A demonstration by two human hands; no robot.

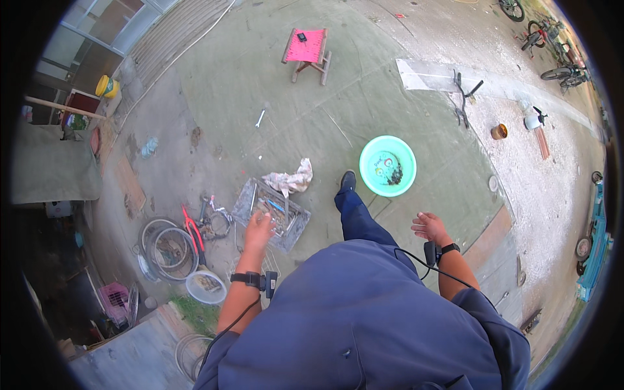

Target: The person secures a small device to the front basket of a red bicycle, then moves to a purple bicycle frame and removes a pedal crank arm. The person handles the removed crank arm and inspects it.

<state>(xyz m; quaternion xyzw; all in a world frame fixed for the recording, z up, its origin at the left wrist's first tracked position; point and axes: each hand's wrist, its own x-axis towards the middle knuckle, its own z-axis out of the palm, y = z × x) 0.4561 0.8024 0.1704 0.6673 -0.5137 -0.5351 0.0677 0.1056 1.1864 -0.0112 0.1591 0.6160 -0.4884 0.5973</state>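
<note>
My left hand (260, 229) hangs over the near-left part of a shallow grey tray (296, 235), its fingers loosely apart with nothing plain in them. Loose tools and small parts fill the tray, among them a blue-handled tool (275, 205). A crumpled, stained whitish rag (290, 180) lies across the tray's far corner. On the other side of my body, my right hand (429, 226) is held in the air with its fingers spread, holding nothing. The nearest thing ahead of it is a mint-green basin (408, 147) with dark debris inside.
Bicycle wheels (156, 250), a red bicycle part (190, 227) and a white bowl (214, 298) lie at left. A wrench (260, 118) and a pink-seated stool (313, 40) are farther ahead. Handlebars (464, 101), a rusty can (499, 132) and a sprayer bottle (533, 122) stand at right.
</note>
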